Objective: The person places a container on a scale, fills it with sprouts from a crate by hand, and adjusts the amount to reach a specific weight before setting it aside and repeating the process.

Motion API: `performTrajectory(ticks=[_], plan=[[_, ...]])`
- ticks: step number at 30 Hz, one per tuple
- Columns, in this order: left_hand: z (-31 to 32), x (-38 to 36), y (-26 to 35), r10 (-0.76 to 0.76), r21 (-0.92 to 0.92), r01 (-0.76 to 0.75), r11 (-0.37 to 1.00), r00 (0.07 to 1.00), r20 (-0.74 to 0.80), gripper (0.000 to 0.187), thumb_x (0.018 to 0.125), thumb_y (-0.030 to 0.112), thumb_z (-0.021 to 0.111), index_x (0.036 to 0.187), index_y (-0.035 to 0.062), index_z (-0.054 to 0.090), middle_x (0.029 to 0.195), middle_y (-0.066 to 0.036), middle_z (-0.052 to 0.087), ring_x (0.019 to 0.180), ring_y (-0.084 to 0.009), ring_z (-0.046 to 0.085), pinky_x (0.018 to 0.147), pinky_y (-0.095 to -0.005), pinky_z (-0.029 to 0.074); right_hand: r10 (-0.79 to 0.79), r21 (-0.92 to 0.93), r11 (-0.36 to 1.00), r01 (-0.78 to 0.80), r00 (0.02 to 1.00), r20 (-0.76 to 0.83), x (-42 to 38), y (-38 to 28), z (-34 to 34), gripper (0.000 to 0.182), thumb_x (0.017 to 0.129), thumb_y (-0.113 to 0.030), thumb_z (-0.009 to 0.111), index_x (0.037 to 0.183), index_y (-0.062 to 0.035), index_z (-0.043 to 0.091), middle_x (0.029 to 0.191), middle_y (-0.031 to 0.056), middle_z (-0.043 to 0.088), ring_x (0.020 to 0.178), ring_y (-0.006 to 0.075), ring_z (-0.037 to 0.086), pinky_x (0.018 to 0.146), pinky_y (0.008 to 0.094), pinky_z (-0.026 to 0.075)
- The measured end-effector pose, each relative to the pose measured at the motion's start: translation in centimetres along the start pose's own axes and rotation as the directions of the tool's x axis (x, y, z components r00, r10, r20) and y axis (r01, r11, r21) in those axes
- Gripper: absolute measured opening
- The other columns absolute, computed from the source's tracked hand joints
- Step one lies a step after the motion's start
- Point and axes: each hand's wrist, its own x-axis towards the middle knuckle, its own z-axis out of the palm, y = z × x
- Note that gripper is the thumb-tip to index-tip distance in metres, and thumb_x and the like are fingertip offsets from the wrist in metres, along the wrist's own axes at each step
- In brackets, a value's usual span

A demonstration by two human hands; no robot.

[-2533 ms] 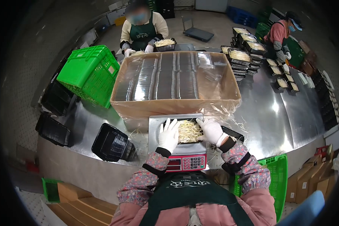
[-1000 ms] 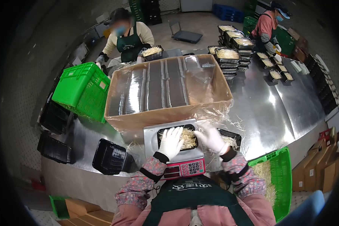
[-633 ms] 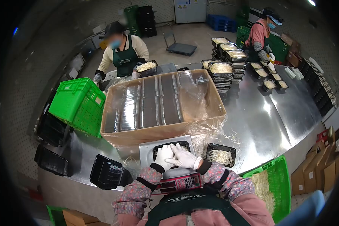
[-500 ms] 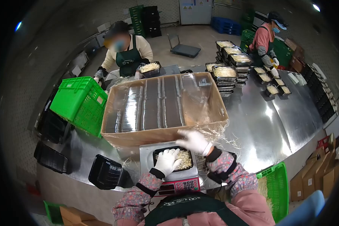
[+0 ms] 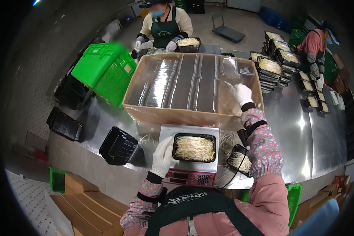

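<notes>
A black plastic tray of bean sprouts (image 5: 195,147) sits on the platform of a scale (image 5: 189,179) with a red keypad panel. My left hand (image 5: 161,158), in a white glove, lies along the tray's left rim with fingers stretched out. Farther forward, my gloved right hand (image 5: 242,94) reaches into the right part of a cardboard box (image 5: 192,115). Its fingers are closed at a thin, shiny edge; I cannot tell what they hold. Packed rows of shiny plastic pieces (image 5: 185,82) fill most of the box. Beside the scale, under my right forearm, is another sprout tray (image 5: 239,160).
Black trays (image 5: 118,145) stand left on the metal table (image 5: 287,129). A green crate (image 5: 102,70) leans by the box. Filled trays (image 5: 270,67) are stacked at right. Two co-workers (image 5: 166,27) stand across the table. A cable (image 5: 236,173) hangs beside the scale.
My right hand has moved from beside the scale forward into the box. My left hand has come off the sprouts to the tray's left side. The view has shifted.
</notes>
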Motion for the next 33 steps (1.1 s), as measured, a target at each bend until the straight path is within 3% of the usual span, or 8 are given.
performTrajectory(ticks=[6, 10, 15, 19, 21, 26, 30, 33], plan=[[-3.4, 0.3, 0.3, -0.240, -0.392, 0.175, 0.903, 0.963, -0.123, 0.041, 0.102, 0.026, 0.049, 0.131, -0.0024, 0.050, 0.124, -0.015, 0.059, 0.112, -0.0223, 0.059, 0.091, -0.0296, 0.049, 0.199, 0.679, 0.701, 0.217, 0.855, -0.479, -3.4, -2.1, -11.2, 0.007, 0.087, -0.008, 0.065, 0.092, -0.0030, 0.067, 0.081, 0.0067, 0.066, 0.070, 0.0152, 0.062, 0.061, 0.0317, 0.052], [-3.8, 1.3, 0.8, -0.186, -0.658, 0.116, 0.744, 0.982, -0.038, 0.053, 0.101, 0.032, 0.047, 0.143, 0.0010, 0.038, 0.130, -0.017, 0.054, 0.107, -0.0234, 0.060, 0.080, -0.0304, 0.054, 0.186, 0.980, 0.155, -0.126, 0.978, 0.096, -11.1, -7.5, -19.0, 0.030, 0.092, -0.004, 0.061, 0.120, -0.0014, 0.053, 0.086, 0.0027, 0.061, 0.065, 0.0086, 0.060, 0.055, 0.0211, 0.048], [-2.4, 2.2, 2.9, -0.260, -0.661, 0.315, 0.681, 0.948, 0.184, 0.048, 0.094, 0.007, 0.057, 0.139, 0.0014, 0.042, 0.102, -0.012, 0.063, 0.079, -0.0133, 0.063, 0.064, -0.0224, 0.053, -0.082, 0.920, -0.067, -0.387, 0.921, 0.381, -21.0, -13.7, -15.8, 0.061, 0.091, 0.001, 0.058, 0.144, -0.0075, 0.027, 0.088, 0.0043, 0.058, 0.068, 0.0111, 0.061, 0.058, 0.0222, 0.050], [-1.3, 0.7, 0.8, -0.280, -0.563, 0.364, 0.742, 0.931, 0.233, 0.029, 0.089, 0.000, 0.061, 0.118, -0.0014, 0.056, 0.083, -0.006, 0.064, 0.064, -0.0101, 0.061, 0.056, -0.0208, 0.050, -0.087, 0.909, -0.032, -0.415, 0.907, 0.411, -24.0, -14.2, -14.3, 0.072, 0.092, -0.001, 0.056, 0.152, -0.0112, 0.017, 0.080, 0.0046, 0.058, 0.061, 0.0103, 0.058, 0.057, 0.0253, 0.050], [-0.1, -0.2, -2.8, -0.211, -0.358, 0.274, 0.893, 0.956, 0.205, 0.025, 0.088, 0.010, 0.065, 0.112, 0.0035, 0.060, 0.079, -0.007, 0.067, 0.064, -0.0168, 0.065, 0.057, -0.0279, 0.051, -0.006, 0.758, 0.565, -0.326, 0.917, 0.398, -24.5, -13.3, -12.3, 0.058, 0.092, -0.007, 0.058, 0.145, -0.0085, 0.034, 0.067, 0.0070, 0.059, 0.055, 0.0159, 0.060, 0.054, 0.0307, 0.050], [2.0, 1.9, -4.6, -0.221, 0.426, 0.169, 0.889, 0.972, 0.075, 0.028, 0.093, 0.039, 0.055, 0.094, 0.0120, 0.063, 0.086, -0.012, 0.068, 0.078, -0.0337, 0.064, 0.070, -0.0433, 0.049, -0.069, 0.295, 0.950, 0.103, 0.990, -0.122, -22.5, -12.8, -3.8, 0.035, 0.094, -0.028, 0.058, 0.121, -0.0064, 0.056, 0.063, 0.0157, 0.062, 0.056, 0.0323, 0.062, 0.052, 0.0424, 0.049], [3.2, 3.1, -7.1, -0.370, 0.409, 0.331, 0.851, 0.929, 0.017, 0.029, 0.091, 0.038, 0.058, 0.090, 0.0098, 0.065, 0.085, -0.013, 0.067, 0.076, -0.0341, 0.063, 0.071, -0.0420, 0.049, 0.013, 0.160, 0.987, -0.028, 0.996, 0.088, -21.4, -13.2, -2.6, 0.027, 0.093, -0.032, 0.057, 0.105, -0.0083, 0.065, 0.078, 0.0204, 0.066, 0.073, 0.0359, 0.066, 0.063, 0.0454, 0.052], [6.3, 3.4, -15.7, -0.089, -0.188, 0.092, 0.978, 0.996, 0.024, 0.022, 0.086, 0.022, 0.069, 0.093, 0.0011, 0.068, 0.076, -0.008, 0.064, 0.064, -0.0189, 0.058, 0.063, -0.0331, 0.048, 0.116, 0.535, 0.819, -0.206, 0.974, 0.196, -22.1, -11.3, 2.0, 0.028, 0.093, -0.027, 0.060, 0.107, -0.0023, 0.065, 0.087, 0.0149, 0.070, 0.079, 0.0261, 0.068, 0.071, 0.0384, 0.052]])
